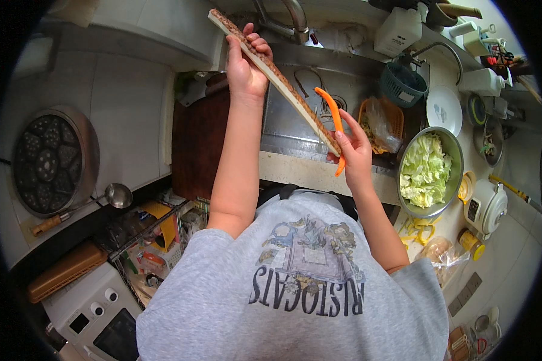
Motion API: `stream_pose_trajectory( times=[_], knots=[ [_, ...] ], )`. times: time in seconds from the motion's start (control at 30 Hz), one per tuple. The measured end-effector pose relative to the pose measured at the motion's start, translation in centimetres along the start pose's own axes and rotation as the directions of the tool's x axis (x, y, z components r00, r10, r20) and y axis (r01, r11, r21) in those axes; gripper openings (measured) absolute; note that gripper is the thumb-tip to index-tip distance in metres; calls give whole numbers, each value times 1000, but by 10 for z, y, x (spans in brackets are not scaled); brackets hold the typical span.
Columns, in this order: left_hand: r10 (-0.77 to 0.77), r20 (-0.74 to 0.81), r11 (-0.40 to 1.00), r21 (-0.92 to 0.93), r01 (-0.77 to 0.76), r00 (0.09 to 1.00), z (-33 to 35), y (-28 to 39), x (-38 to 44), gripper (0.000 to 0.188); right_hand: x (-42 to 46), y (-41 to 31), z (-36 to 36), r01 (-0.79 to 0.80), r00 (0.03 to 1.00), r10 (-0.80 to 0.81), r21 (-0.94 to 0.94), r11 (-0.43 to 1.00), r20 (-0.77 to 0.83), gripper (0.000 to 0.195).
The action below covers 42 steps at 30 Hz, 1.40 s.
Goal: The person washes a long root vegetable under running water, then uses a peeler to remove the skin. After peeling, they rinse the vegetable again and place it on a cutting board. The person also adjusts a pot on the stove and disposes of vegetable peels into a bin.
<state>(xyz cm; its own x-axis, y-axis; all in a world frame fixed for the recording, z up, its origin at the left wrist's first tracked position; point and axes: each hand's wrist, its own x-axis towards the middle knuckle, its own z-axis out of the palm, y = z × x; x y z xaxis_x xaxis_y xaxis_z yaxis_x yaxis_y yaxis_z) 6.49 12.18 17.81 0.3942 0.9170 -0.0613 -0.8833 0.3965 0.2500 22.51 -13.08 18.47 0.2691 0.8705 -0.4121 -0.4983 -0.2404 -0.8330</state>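
A long, thin root vegetable [282, 85], probably a yam, slants over the sink, with one pale, peeled side and brown, rough skin along the other. Near its upper end, my left hand [250, 67] grips it between thumb and fingers. At its lower end, my right hand [354, 146] holds an orange peeler [335, 115] between thumb and fingers; fingertips also reach behind the root there. The peeler lies upright in view, crossing beside the root's tip. Below both hands is a metal sink [289, 131] with a strip of peel and scraps near its drain.
Right of the sink are a bowl of torn cabbage [424, 173], a white plate [443, 110], an orange basket [399, 118] holding a plastic bag, and a teal basket [402, 83]. The faucet [298, 22] stands behind. A dark brown board [198, 144] is at left.
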Motion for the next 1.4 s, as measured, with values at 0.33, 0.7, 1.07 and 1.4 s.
stream_pose_trajectory(
  times=[0.33, 0.7, 1.07, 1.4],
  knots=[
    [30, 70, 946, 320, -51, 997, 43, -18, -37, 56, 24, -43, 21, 494, 829, -551, -580, 648, 91, 49],
    [-62, 159, 828, 560, -38, 985, 70, -32, -72, 57, 55, -109, 94, 822, 529, -807, -396, 410, 263, 50],
    [-40, 108, 846, 533, -24, 993, 87, -36, -77, 49, 47, -98, 96, 810, 540, -802, -417, 413, 256, 50],
    [-176, 151, 930, 351, 113, 973, 81, -48, -80, 45, 47, -89, 87, 850, 429, -861, -445, 282, 273, 51]
  ],
)
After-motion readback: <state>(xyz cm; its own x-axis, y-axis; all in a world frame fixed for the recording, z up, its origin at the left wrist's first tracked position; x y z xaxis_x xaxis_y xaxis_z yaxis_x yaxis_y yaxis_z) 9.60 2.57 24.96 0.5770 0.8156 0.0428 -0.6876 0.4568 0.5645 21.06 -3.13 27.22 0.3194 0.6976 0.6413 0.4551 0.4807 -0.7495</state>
